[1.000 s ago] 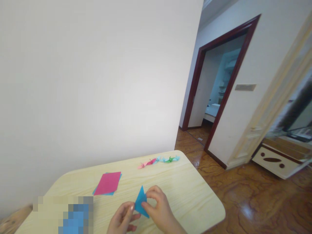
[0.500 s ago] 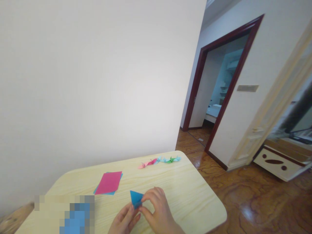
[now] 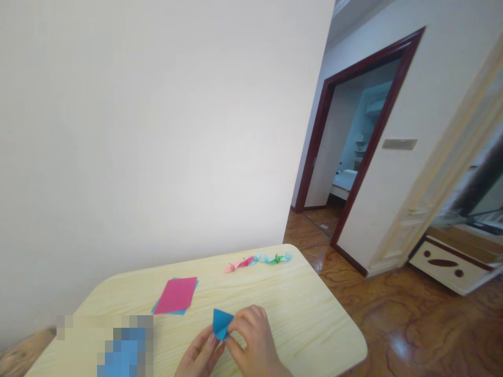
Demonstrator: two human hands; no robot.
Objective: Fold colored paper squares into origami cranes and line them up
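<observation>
A small folded piece of blue paper [image 3: 222, 323] is held between both hands above the near part of the table. My left hand [image 3: 199, 355] pinches its lower left edge between thumb and fingers. On the other side, my right hand [image 3: 253, 337] is closed on the paper's right corner, thumb below and fingers above. The fingertips cover the paper's lower right edge. To the left lies a stack of square paper sheets [image 3: 176, 295], pink on top with blue edges showing beneath. Farther back sits a row of several small folded paper cranes [image 3: 257, 261] in pink, red, light blue and green.
The pale wood table [image 3: 314, 314] has rounded corners and stands against a white wall [image 3: 157, 131]. A blurred-out blue patch [image 3: 128, 351] covers the near left corner. Beyond the table's right edge are a wooden floor, an open doorway [image 3: 353, 131] and a low cabinet [image 3: 444, 264].
The blue paper has turned slightly, showing more of its broad face. My right thumb and fingers have drawn closer together at its right corner.
</observation>
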